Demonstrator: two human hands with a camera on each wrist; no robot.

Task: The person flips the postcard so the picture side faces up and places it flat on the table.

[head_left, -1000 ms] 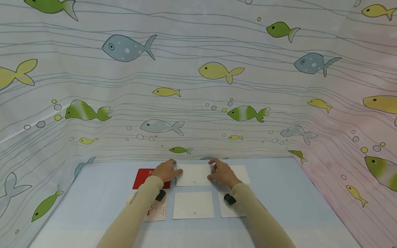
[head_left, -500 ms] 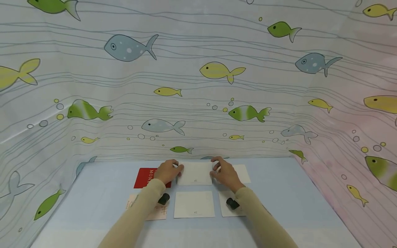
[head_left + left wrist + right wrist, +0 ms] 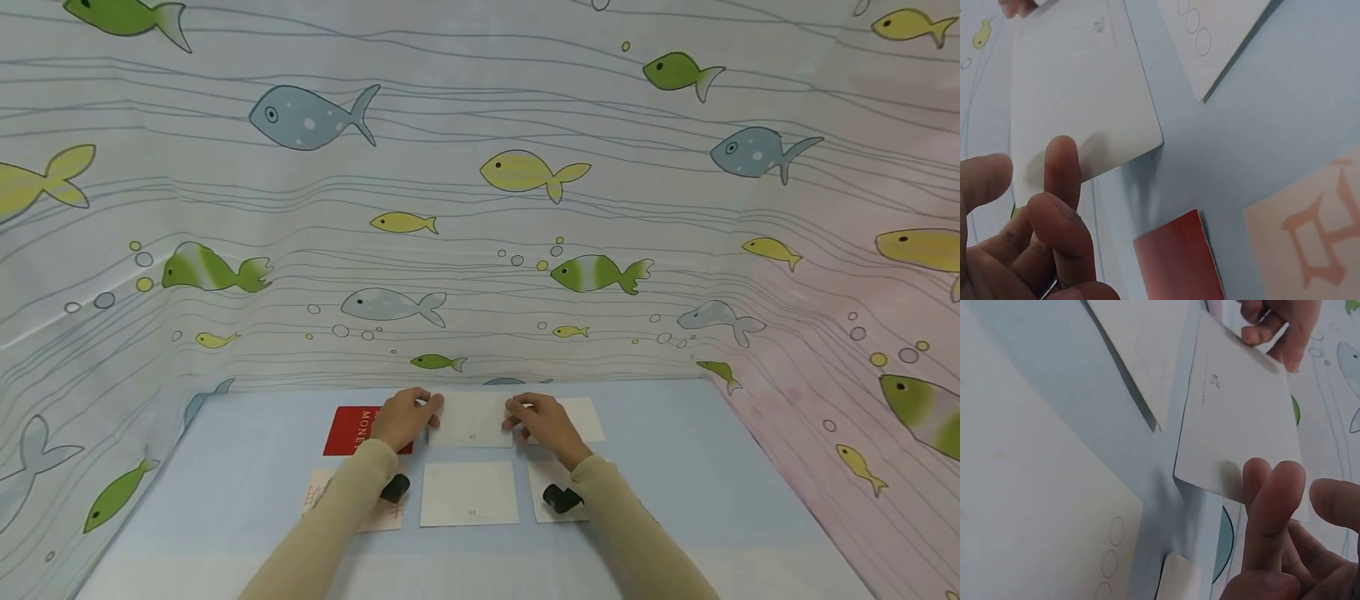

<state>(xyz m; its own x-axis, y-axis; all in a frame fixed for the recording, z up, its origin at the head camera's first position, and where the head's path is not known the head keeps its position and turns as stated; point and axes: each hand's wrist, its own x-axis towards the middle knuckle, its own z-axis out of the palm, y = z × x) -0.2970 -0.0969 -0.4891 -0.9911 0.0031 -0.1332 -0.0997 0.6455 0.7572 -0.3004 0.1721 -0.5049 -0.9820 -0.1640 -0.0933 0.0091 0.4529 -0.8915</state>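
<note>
A white card in the back row's middle has a small printed mark by its near edge. Both hands hold it, one at each short side. My left hand pinches its left edge, and the fingers overlap the edge in the left wrist view. My right hand pinches the opposite edge; fingertips cover part of it in the right wrist view. The card's far side looks raised, with shadow on the cloth below. A red card with white lettering lies beside my left hand, partly covered.
A second white card lies in front. A peach card with orange characters is under the left forearm. More white cards lie at the right, back and front. A fish-print curtain rises behind the blue cloth.
My right hand's raised fingers have lowered and drawn together at the card's right edge. The card has shifted slightly, its far side higher. My left hand has barely moved.
</note>
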